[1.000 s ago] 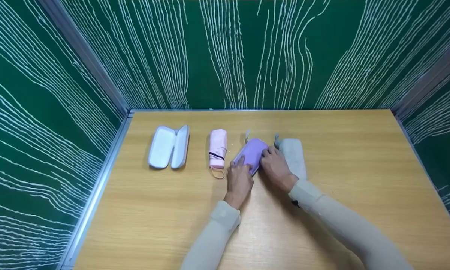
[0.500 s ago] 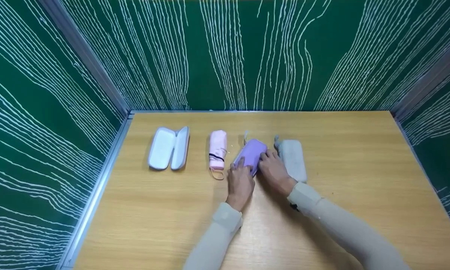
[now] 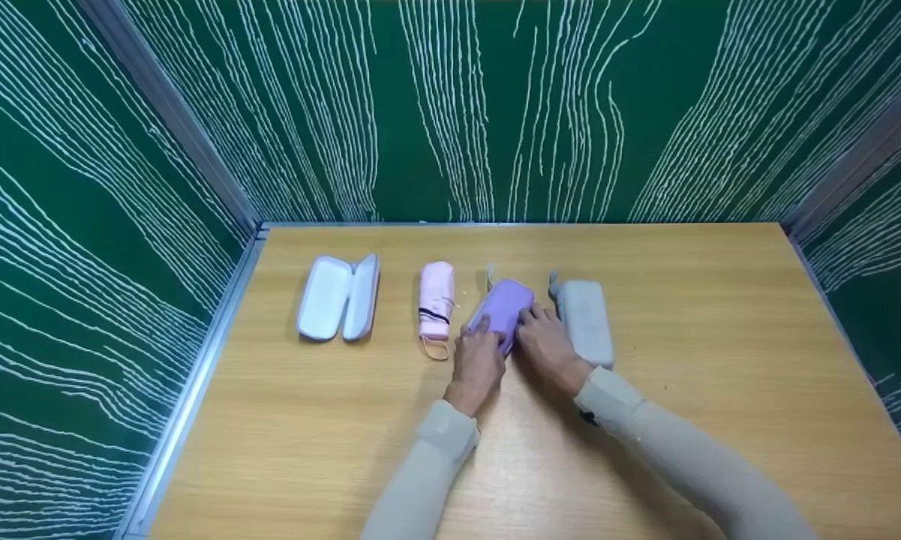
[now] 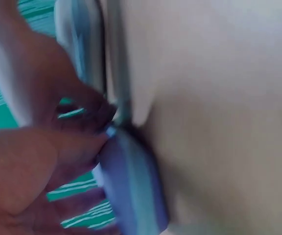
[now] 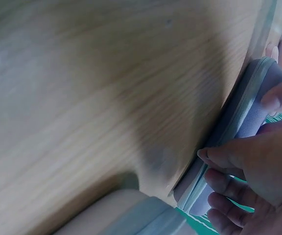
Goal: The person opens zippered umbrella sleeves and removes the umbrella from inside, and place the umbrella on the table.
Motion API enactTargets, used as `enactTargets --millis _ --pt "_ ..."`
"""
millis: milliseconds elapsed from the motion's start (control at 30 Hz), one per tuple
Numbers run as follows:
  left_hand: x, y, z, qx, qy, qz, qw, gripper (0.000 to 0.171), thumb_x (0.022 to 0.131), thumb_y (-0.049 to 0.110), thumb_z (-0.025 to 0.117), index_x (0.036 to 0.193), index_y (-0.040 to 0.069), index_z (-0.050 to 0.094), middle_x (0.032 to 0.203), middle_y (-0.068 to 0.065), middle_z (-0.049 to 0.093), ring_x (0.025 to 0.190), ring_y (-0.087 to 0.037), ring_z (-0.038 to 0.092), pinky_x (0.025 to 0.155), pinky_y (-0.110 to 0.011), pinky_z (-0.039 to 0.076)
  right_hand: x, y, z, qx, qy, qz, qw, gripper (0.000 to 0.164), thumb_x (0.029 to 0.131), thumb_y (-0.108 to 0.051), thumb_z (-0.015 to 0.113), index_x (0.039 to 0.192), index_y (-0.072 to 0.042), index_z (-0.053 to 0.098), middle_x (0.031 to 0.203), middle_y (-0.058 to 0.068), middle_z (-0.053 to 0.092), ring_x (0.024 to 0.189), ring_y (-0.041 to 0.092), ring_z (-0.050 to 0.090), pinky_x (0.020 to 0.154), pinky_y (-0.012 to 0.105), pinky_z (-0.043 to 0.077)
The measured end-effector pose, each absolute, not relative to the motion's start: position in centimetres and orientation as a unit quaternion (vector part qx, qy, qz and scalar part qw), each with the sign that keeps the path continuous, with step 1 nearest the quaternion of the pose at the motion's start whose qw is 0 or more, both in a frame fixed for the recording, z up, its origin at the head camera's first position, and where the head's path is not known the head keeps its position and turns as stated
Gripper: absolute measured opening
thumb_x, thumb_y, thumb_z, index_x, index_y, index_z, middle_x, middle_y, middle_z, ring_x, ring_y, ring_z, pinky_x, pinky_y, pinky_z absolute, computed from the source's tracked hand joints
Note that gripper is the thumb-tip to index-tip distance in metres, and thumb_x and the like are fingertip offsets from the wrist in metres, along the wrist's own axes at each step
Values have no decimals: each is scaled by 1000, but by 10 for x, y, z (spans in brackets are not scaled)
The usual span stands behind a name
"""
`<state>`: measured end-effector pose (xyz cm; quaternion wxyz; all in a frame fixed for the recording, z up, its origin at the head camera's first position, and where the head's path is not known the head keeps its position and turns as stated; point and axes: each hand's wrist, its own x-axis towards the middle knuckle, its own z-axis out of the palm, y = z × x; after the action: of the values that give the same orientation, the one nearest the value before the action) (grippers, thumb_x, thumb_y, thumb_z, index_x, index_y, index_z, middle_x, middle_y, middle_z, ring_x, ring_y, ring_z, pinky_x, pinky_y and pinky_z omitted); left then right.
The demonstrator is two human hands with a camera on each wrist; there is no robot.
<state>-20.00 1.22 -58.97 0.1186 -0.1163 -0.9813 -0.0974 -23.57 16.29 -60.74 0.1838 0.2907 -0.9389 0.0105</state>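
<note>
A purple zip-up pencil case (image 3: 504, 304) lies slanted on the table, its pale zip band showing along the side in the right wrist view. My left hand (image 3: 478, 364) holds the case's near left end, with a finger on top. Along the right side, my right hand (image 3: 548, 337) pinches at the zip edge with thumb and fingertips (image 5: 207, 155); its fingers hide whatever zip pull is there. In the left wrist view both hands' fingertips come close together at the case's end. A grey zip-up case (image 3: 587, 322) lies just right of my right hand.
A pink folded umbrella (image 3: 436, 296) with a black band and wrist loop lies left of the purple case. Farther left is an open glasses case (image 3: 326, 296) with a white lining. Green walls with white lines enclose the wooden table (image 3: 307, 435).
My right hand has slid slightly toward me along the purple case's right side. The case has shifted a little; my left hand stays on it.
</note>
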Motion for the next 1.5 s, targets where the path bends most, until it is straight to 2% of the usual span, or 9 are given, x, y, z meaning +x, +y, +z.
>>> enactTargets --millis 167,233,367,533,800,1200,1500 --pt "-201 4 -578 -154 -981 -96 62 37 80 13 89 116 19 82 143 -14 66 103 -38 68 81 -43 59 -237 163 -607 290 -941 13 172 15 91 3 69 102 7 77 109 20 71 104 40 62 86 52 56" --pt "-201 2 -577 -162 -981 -96 57 38 80 11 89 117 19 81 143 -15 66 103 -39 68 81 -43 59 -237 162 -607 290 -942 11 166 14 91 3 69 102 7 77 108 20 70 102 39 61 85 51 56" --pt "-202 1 -579 -170 -979 -91 70 32 84 9 85 115 21 82 140 -15 67 98 -38 69 78 -41 59 -236 162 -606 290 -944 12 157 14 92 3 68 102 7 77 108 21 70 102 39 61 85 51 55" --pt "-202 1 -581 -172 -978 -85 80 37 80 12 90 115 23 82 141 -14 67 97 -37 69 78 -39 60 -236 164 -605 292 -944 13 153 16 92 3 67 104 7 77 111 22 70 106 41 60 88 53 55" --pt "-201 3 -582 -161 -979 -88 92 40 78 10 89 115 25 83 139 -13 69 91 -35 69 74 -35 60 -236 165 -608 293 -931 -3 217 9 89 2 70 95 6 77 99 17 68 93 36 61 80 47 55" --pt "-196 11 -586 -134 -982 -103 81 51 75 15 93 124 22 80 144 -14 65 98 -36 68 80 -38 61 -232 164 -608 300 -935 11 188 13 88 4 72 100 6 77 103 18 69 96 37 60 83 49 54" --pt "-192 13 -585 -127 -983 -98 91 46 79 17 91 123 21 80 142 -13 65 98 -36 67 80 -40 60 -228 162 -603 299 -939 19 172 13 89 4 71 101 6 77 104 19 69 96 38 60 83 50 54"
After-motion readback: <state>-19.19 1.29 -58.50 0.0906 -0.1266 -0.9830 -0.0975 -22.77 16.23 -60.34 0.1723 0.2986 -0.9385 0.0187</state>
